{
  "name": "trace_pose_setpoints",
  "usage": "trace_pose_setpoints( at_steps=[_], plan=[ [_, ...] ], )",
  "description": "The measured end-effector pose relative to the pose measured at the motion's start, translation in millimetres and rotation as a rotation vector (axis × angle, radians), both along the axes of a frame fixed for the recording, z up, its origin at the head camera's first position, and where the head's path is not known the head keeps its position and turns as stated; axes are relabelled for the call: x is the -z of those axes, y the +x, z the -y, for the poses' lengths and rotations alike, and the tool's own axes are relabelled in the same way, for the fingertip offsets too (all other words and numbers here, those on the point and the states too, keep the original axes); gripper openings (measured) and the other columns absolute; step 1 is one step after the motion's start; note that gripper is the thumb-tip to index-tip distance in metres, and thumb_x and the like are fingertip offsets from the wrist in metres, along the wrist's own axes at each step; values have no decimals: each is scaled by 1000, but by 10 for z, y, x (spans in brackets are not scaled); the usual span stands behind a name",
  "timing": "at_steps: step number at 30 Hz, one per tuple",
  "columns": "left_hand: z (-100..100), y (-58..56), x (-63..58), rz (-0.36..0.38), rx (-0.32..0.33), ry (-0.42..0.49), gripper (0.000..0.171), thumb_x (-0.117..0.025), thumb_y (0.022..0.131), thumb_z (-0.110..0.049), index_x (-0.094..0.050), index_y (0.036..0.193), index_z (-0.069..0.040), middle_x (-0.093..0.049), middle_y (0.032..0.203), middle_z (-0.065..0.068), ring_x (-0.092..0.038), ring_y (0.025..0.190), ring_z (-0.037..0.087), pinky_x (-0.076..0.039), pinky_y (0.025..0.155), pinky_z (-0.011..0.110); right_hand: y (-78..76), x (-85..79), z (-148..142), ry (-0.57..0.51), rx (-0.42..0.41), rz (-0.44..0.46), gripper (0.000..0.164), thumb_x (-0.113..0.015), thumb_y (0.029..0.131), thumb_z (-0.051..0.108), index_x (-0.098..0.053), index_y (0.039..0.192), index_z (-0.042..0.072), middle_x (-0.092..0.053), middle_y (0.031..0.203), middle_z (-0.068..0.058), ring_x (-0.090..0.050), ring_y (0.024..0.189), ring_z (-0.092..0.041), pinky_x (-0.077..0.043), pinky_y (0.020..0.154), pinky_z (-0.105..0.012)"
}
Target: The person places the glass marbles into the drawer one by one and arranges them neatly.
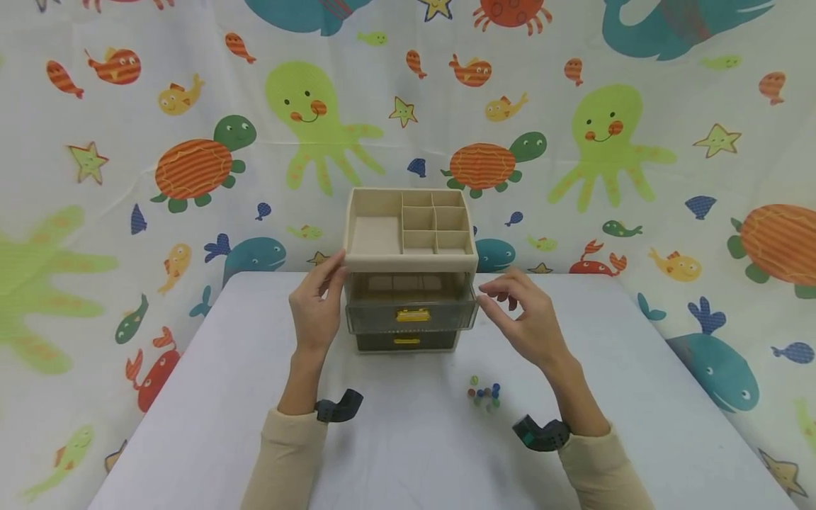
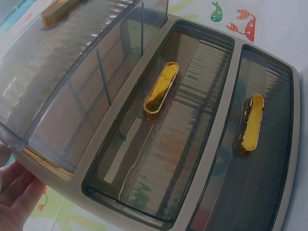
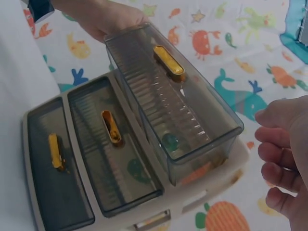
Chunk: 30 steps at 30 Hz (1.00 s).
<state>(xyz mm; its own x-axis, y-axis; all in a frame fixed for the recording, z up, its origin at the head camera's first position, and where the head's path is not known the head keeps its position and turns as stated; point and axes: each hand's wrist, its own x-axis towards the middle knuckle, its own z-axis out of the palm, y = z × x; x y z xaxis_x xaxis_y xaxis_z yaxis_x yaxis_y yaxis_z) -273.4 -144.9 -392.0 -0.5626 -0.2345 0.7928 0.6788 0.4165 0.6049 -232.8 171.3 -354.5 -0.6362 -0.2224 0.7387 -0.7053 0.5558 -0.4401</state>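
A beige desktop drawer organizer (image 1: 411,263) stands on the white table, with its top smoky clear drawer (image 1: 376,319) pulled out toward me. Two lower drawers with gold handles are closed, as the left wrist view shows with the middle drawer handle (image 2: 162,89). At the organizer's upper left front corner, my left hand (image 1: 316,308) holds on with thumb and fingers, some of them hidden behind the side. My right hand (image 1: 525,319) hovers beside the drawer's right front corner, fingers loosely bent and nothing in them. A small gap separates it from the drawer in the right wrist view.
Several small coloured marbles (image 1: 487,394) lie on the table in front of the organizer, to its right. Dividers split the organizer's open top tray (image 1: 376,236) into compartments. Behind the table hangs a curtain (image 1: 382,71) printed with sea animals.
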Motion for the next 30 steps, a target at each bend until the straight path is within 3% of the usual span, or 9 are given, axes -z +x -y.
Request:
trace_pose_setpoints(
  at_steps=[5,16,23,30],
  plan=[
    [16,-55,6,-7,5,-1,31,-68,94,-4,-68,125,-1,-72,119,17,-72,106,28,-53,92,10,-4,39,-49,-7,3,-7,21,-76,84,-1,-73,104,4,-68,97,-6,-55,80,-19,-43,70,-8],
    [52,-91,6,19,26,12,32,-66,97,-12,-68,128,-5,-72,121,13,-72,108,25,-52,93,10,14,104,-108,11,43,4,22,-78,83,1,-73,105,4,-68,96,-6,-56,82,-18,-44,70,-9],
    [71,-120,24,27,28,12,32,-66,97,-12,-68,128,-5,-72,121,14,-72,109,25,-52,93,10,9,192,-115,-3,68,10,24,-78,83,2,-73,107,6,-68,94,-3,-55,81,-10,-45,70,-8],
    [89,-162,37,21,40,16,31,-65,97,-12,-68,127,-5,-72,121,14,-72,109,25,-52,93,10,-15,300,-143,14,68,45,26,-79,82,3,-73,107,6,-68,94,-4,-57,81,-17,-45,71,-9]
  ],
)
